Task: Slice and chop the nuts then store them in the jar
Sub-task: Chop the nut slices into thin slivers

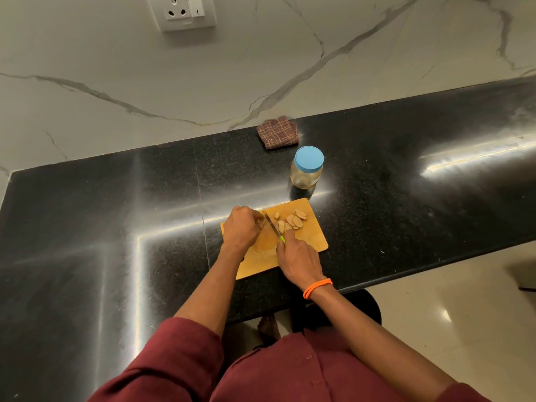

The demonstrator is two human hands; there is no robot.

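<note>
A wooden cutting board [311,239] lies on the black counter. Several pale nut slices [291,220] sit on its far right part. My right hand [298,258] grips a knife [271,224] with a green handle, blade pointing away across the board. My left hand [242,227] is curled over a nut just left of the blade; the nut itself is mostly hidden under the fingers. Behind the board stands a clear jar [307,169] with a blue lid on it.
A folded brown checked cloth [277,132] lies at the back of the black counter [116,227] against the marble wall. A wall socket [185,11] is mounted above. The counter's front edge runs to the right, with tiled floor [464,314] beyond it.
</note>
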